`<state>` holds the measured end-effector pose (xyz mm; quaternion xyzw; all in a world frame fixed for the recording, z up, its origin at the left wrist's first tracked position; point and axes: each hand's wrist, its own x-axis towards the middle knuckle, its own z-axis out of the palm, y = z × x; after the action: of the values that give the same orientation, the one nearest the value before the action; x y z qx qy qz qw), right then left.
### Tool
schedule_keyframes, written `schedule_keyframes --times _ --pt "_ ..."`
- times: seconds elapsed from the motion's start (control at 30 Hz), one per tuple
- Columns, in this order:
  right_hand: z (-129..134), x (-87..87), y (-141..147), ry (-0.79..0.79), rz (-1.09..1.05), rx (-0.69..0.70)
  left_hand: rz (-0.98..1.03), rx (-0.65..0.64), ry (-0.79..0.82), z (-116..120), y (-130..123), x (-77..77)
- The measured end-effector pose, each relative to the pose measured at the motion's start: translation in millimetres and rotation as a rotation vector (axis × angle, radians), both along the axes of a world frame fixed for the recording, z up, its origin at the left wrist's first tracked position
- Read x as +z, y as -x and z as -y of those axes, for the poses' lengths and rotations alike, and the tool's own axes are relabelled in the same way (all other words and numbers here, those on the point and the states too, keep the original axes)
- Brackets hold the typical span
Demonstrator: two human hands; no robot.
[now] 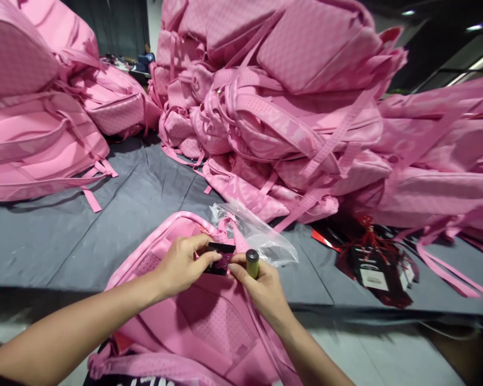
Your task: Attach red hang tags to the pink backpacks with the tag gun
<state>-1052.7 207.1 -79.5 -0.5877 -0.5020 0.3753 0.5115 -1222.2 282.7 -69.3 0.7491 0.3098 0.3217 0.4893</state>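
A pink backpack (201, 321) lies in front of me, resting against the table's near edge. Over its top, my left hand (185, 262) pinches a small black card (214, 266) with purple marks between thumb and fingers. My right hand (261, 289) is closed around a short yellow-green cylinder with a black end (252, 264); its kind is not clear. The thumb and fingertip of that hand meet at the card's right edge. Just behind my hands, a clear plastic bag (265, 238) lies beside the backpack's top loop.
Pink backpacks are stacked high in a pile (282, 107) across the table (153, 182), with more backpacks (36, 139) on the left. To the right lies a bunch of black and red hang tags (372, 268). Loose straps (446, 268) trail toward the front edge.
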Motion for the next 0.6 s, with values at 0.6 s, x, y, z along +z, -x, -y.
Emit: schedule_keyframes --times 0.6 --pt "-44 15.1 8 -0.334 0.742 0.159 -0.437 0.343 -0.684 -6 96 -54.5"
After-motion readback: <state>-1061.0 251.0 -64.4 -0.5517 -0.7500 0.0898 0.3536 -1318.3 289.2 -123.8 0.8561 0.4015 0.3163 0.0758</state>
